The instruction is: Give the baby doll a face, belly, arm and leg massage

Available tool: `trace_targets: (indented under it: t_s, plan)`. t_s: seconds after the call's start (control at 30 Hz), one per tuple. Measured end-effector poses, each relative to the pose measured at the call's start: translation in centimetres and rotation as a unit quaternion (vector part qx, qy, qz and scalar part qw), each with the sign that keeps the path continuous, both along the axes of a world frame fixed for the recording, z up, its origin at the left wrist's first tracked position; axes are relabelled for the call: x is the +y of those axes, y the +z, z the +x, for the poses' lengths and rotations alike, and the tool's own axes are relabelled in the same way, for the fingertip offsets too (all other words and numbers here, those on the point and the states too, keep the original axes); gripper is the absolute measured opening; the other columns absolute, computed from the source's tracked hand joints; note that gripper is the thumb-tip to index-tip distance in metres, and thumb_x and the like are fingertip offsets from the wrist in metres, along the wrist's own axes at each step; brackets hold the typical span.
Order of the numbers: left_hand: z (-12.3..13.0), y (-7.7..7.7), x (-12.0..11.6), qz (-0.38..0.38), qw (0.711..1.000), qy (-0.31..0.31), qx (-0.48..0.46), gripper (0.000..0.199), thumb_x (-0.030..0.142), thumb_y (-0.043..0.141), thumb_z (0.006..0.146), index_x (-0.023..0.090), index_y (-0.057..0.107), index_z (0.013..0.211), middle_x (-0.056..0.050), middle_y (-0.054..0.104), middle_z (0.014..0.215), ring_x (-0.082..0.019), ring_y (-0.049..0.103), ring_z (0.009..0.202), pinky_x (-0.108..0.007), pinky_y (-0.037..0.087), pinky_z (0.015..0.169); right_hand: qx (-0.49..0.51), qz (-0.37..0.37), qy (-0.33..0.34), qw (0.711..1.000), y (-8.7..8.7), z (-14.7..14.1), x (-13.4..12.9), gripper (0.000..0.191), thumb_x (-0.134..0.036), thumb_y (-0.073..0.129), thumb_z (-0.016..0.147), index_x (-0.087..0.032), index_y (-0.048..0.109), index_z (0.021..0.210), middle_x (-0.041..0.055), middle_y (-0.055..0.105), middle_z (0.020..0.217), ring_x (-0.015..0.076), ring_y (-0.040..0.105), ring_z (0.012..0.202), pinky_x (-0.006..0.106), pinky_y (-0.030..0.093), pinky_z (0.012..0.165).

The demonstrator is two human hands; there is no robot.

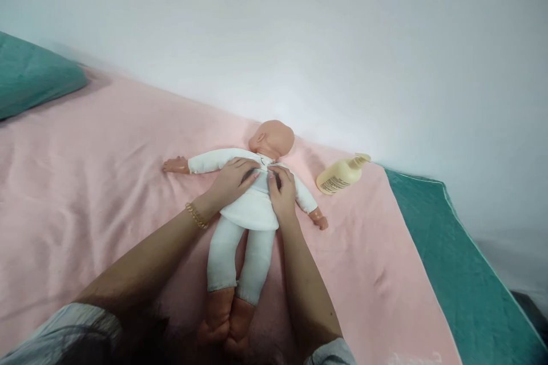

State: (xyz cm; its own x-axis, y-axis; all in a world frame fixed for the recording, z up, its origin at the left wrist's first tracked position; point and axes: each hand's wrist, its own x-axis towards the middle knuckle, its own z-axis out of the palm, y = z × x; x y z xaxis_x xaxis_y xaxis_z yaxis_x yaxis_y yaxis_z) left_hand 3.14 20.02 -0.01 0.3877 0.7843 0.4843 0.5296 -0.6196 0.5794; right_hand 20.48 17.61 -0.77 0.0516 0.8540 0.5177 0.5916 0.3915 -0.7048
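A baby doll (252, 214) with a white cloth body lies stretched out, its bare head toward the wall and the back of the head showing. Both its arms are spread to the sides. My left hand (233, 182) rests on the left of its upper back, fingers extended and thumb apart. On the other side my right hand (282, 188) lies against the upper back near the shoulder, thumb held away from the fingers. Neither hand grasps anything; the fingertips almost meet below the doll's neck. A gold bracelet (196, 215) circles my left wrist.
A pale yellow pump bottle (340, 175) lies tilted to the right of the doll. Under everything is a wrinkled pink sheet (107, 182). Green cloth (462, 256) shows at the right, and a green pillow (34, 77) at the far left. A white wall (274, 40) rises behind.
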Motion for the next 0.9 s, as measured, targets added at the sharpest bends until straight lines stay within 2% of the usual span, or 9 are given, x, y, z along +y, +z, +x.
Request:
trace_targets:
  t_s: [0.27, 0.6, 0.9]
  plan:
    - [-0.08, 0.1, 0.07, -0.013, 1.0, -0.002, -0.001, 0.029, 0.035, 0.044, 0.099, 0.018, 0.065, 0.108, -0.007, 0.07, 0.116, -0.024, 0.06, 0.112, -0.043, 0.042, 0.102, -0.035, -0.021, 0.006, 0.999, -0.06, 0.23, 0.18, 0.024, -0.028, 0.046, 0.096, -0.019, 0.068, 0.101, 0.0084, 0.071, 0.107, 0.0234, 0.061, 0.105, 0.04, 0.044, 0.096]
    - [-0.1, -0.46, 0.03, -0.019, 1.0, -0.001, 0.0, 0.035, 0.037, 0.041, 0.099, 0.018, 0.057, 0.124, -0.01, 0.064, 0.128, -0.025, 0.053, 0.123, -0.045, 0.038, 0.109, -0.017, -0.007, 0.02, 1.0, -0.2, 0.22, -0.1, 0.026, -0.031, 0.046, 0.097, -0.02, 0.065, 0.11, 0.0085, 0.069, 0.118, 0.0225, 0.058, 0.115, 0.04, 0.042, 0.104]
    - [-0.13, -0.38, 0.17, -0.029, 0.999, -0.005, 0.016, 0.036, 0.038, 0.041, 0.099, 0.018, 0.058, 0.123, -0.01, 0.065, 0.126, -0.026, 0.056, 0.121, -0.045, 0.038, 0.108, -0.051, -0.045, 0.03, 0.997, -0.33, 0.32, 0.19, 0.03, -0.034, 0.044, 0.098, -0.02, 0.063, 0.115, 0.0096, 0.067, 0.121, 0.0239, 0.057, 0.119, 0.043, 0.041, 0.106]
